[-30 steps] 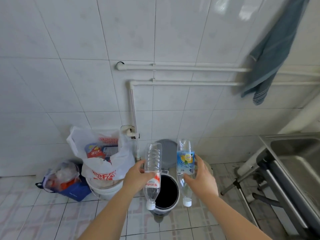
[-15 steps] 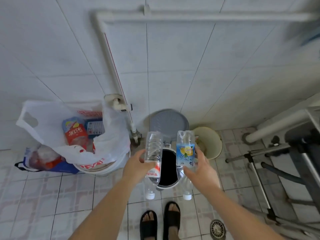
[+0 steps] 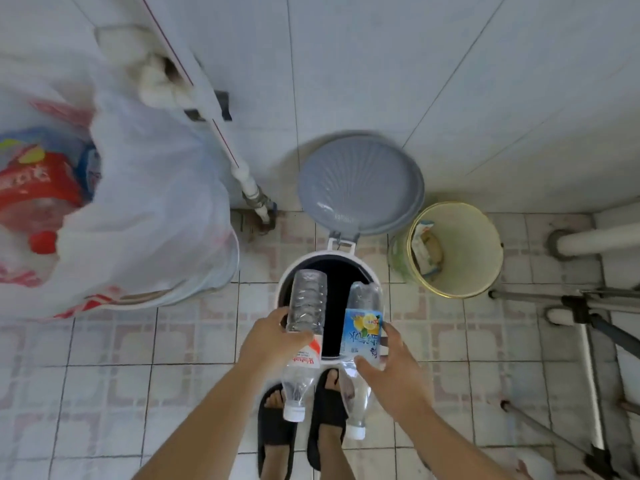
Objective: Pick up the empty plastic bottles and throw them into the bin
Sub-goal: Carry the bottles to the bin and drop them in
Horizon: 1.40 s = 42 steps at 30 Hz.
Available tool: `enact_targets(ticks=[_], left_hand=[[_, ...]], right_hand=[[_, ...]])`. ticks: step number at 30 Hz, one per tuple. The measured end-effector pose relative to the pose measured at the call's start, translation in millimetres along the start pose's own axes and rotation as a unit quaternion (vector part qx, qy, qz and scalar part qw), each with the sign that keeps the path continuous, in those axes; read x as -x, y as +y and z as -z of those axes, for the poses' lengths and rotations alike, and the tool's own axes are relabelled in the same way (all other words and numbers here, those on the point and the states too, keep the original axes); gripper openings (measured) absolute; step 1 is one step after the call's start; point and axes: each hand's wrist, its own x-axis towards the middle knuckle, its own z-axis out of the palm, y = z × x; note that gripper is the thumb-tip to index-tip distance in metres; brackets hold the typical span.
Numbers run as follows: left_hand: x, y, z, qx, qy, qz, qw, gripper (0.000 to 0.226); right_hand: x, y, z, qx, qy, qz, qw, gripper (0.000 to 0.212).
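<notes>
The pedal bin (image 3: 282, 282) sits at centre frame, grey lid (image 3: 360, 181) up, mouth open. My left hand (image 3: 273, 341) is wrapped around the clear red-labelled bottle (image 3: 306, 306); my right hand (image 3: 391, 372) clasps the blue-labelled bottle (image 3: 363, 327). Both hang caps-down over the near rim. I judge this the drop step: next, move forward and let go.

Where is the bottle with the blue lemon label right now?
In the head view, the blue-labelled bottle is just right of centre, held cap-down in the right hand over the open bin, beside the red-labelled bottle.
</notes>
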Motion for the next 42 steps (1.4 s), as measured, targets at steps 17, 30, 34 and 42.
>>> enact_targets(ticks=[17, 30, 34, 42], left_hand=[[-112, -23, -56, -0.093, -0.006, 0.032, 0.995, 0.051], [-117, -14, -71, -0.123, 0.016, -0.004, 0.992, 0.052], [-93, -2, -48, -0.142, 0.031, -0.033, 0.989, 0.051], [0, 58, 28, -0.206, 0.107, -0.156, 0.960, 0.042]], right_hand=[[-105, 13, -57, 0.091, -0.072, -0.018, 0.993, 0.037], [-129, -3, -63, 0.108, -0.068, 0.020, 0.992, 0.042], [-115, -11, -37, 0.139, -0.039, 0.040, 0.989, 0.045], [-51, -55, 43, 0.183, 0.086, 0.090, 0.975, 0.046]])
